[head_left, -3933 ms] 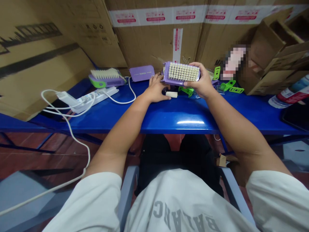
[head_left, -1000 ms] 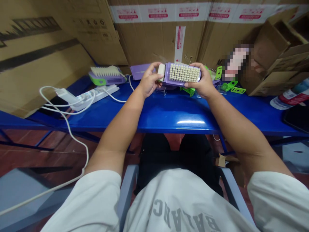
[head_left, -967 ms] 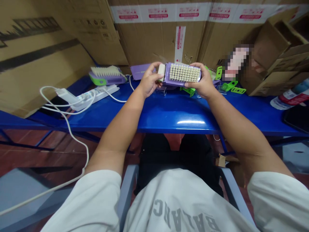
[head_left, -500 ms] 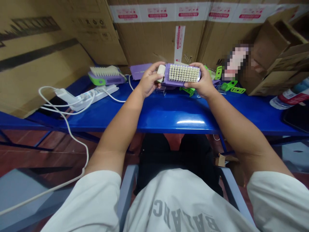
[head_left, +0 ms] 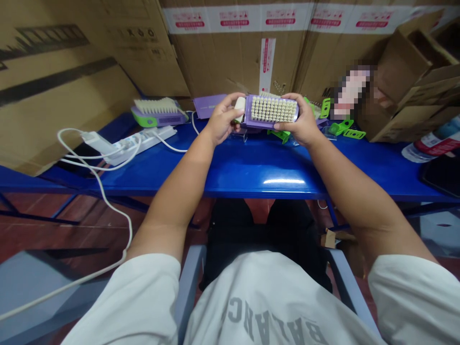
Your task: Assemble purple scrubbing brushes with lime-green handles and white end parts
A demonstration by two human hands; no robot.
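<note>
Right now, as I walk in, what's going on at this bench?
A seated person holds a purple bristle brush in the right hand, bristles up, while the left hand holds a small cream cylinder at the brush's end. Green plastic parts and a white power strip lie on the blue table.

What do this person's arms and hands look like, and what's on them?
Both arms come bare out of the short, loose off-white sleeves of a T-shirt with grey lettering. The left hand and right hand wear no gloves, and no watch or bracelet shows.
</note>
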